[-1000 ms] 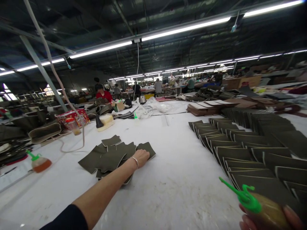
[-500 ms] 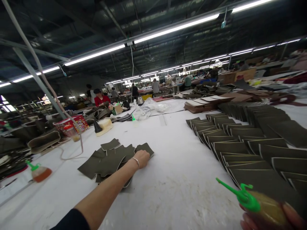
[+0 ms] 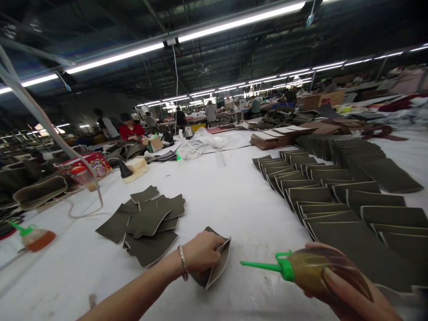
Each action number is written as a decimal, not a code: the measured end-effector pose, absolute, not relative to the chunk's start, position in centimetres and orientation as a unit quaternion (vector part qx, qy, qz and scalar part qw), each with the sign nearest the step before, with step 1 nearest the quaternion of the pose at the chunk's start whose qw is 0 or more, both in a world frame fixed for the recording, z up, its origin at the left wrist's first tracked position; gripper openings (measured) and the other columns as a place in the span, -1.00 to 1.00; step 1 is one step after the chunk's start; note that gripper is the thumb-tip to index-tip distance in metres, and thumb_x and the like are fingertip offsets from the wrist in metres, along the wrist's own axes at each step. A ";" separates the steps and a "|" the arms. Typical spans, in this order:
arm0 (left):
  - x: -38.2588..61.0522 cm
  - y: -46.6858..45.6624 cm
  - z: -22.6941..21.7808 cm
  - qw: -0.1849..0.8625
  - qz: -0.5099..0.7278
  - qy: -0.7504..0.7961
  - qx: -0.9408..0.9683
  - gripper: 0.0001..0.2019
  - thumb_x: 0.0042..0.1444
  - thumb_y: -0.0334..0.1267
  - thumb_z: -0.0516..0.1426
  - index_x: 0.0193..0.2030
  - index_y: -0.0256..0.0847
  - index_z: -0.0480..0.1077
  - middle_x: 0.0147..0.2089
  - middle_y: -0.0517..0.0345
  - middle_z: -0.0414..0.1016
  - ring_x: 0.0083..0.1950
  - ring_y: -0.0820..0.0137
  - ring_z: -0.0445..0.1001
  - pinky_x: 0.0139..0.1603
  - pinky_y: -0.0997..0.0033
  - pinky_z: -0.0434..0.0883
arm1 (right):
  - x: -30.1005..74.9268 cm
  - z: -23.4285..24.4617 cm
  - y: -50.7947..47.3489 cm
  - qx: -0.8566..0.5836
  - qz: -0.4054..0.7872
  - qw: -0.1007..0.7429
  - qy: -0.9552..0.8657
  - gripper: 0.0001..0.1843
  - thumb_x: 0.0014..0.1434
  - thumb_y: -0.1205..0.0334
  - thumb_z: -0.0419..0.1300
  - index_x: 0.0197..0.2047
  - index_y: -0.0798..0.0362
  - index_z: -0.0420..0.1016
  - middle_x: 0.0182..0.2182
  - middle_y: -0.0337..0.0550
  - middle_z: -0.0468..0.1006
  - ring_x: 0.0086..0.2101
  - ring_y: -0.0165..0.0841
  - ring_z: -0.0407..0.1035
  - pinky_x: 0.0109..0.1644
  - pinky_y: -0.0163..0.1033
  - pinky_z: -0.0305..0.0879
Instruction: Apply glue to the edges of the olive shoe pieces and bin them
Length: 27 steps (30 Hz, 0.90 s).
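Note:
My left hand [image 3: 201, 255] is closed on a dark olive fabric piece [image 3: 217, 267], which is bent so its pale underside shows, just above the white table [image 3: 234, 196]. To its left lies a loose pile of the same olive pieces [image 3: 147, 220]. My right hand [image 3: 347, 292] grips a squeeze bottle [image 3: 314, 267] of amber liquid. Its green nozzle [image 3: 261, 266] points left toward the held piece.
Rows of overlapping olive panels [image 3: 334, 196] cover the table's right side. A second green-capped bottle [image 3: 33, 236] lies at the far left, near a hose [image 3: 50, 133] and a red box [image 3: 85, 165]. Other people work at benches far behind.
My left hand has pulled one piece off the pile and drawn it toward me. My right hand has brought the bottle up and left, with its nozzle now level.

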<state>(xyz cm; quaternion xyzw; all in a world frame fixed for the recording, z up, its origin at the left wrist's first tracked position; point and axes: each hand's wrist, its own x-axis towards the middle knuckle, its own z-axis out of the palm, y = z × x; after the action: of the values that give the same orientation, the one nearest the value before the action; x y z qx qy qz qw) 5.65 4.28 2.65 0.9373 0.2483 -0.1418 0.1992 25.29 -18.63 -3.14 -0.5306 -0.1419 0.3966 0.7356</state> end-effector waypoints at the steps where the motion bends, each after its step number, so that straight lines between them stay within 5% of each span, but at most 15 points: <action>1: 5.6 3.7 2.3 0.245 -0.136 0.254 0.926 -0.63 -0.05 -0.42 -0.03 -0.13 -0.17 0.47 -0.44 0.18 0.56 -0.48 0.37 0.51 -0.49 0.52 0.37 | 25.0 -2.9 -18.4 -0.542 0.403 0.720 -0.161 -0.35 -0.08 -0.05 0.42 0.06 -0.08 0.37 -0.07 0.03 0.54 -0.12 0.02 0.46 -0.20 -0.10 0.52; 5: 5.5 3.3 0.3 0.410 -0.055 0.284 0.865 -0.45 -0.09 -0.37 0.02 0.14 -0.21 0.33 -0.42 0.19 0.54 -0.60 0.39 0.45 -0.63 0.52 0.33 | 24.0 -1.9 -17.4 -0.612 0.361 0.663 -0.237 -0.30 0.01 -0.13 0.36 0.12 -0.06 0.23 -0.05 -0.01 0.53 -0.04 -0.06 0.42 -0.02 -0.13 0.44; 9: 5.3 3.9 -1.2 0.479 -0.038 0.272 0.834 -0.37 -0.08 -0.38 -0.01 0.23 -0.14 0.28 -0.43 0.21 0.51 -0.58 0.35 0.48 -0.65 0.50 0.36 | 23.6 -1.5 -16.8 -0.701 0.258 0.587 -0.313 -0.30 -0.01 -0.17 0.34 0.10 -0.06 0.24 -0.13 -0.10 0.55 -0.14 -0.14 0.47 -0.07 -0.23 0.44; 17: 5.5 4.2 -1.3 0.464 -0.037 0.263 0.845 -0.35 -0.10 -0.38 0.01 0.24 -0.12 0.32 -0.43 0.18 0.53 -0.60 0.38 0.47 -0.69 0.56 0.31 | 21.8 -0.1 -14.9 -0.781 0.065 0.460 -0.417 -0.42 0.04 -0.22 0.24 0.04 -0.10 0.32 -0.18 -0.18 0.52 -0.23 -0.15 0.45 -0.08 -0.11 0.33; 27: 5.8 3.6 -0.7 0.406 -0.019 0.277 0.871 -0.42 -0.09 -0.35 0.03 0.15 -0.13 0.43 -0.52 0.21 0.52 -0.61 0.41 0.41 -0.52 0.49 0.36 | 21.5 0.4 -14.6 -0.752 -0.007 0.394 -0.529 -0.56 0.18 -0.10 0.20 0.04 -0.12 0.27 -0.09 -0.16 0.42 -0.16 -0.18 0.38 -0.05 -0.15 0.27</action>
<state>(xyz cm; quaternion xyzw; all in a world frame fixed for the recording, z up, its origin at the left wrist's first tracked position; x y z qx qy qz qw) 5.82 3.58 -0.74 0.8705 0.2769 -0.0185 0.4064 21.47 -14.55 0.36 -0.7516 -0.5292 -0.0072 0.3938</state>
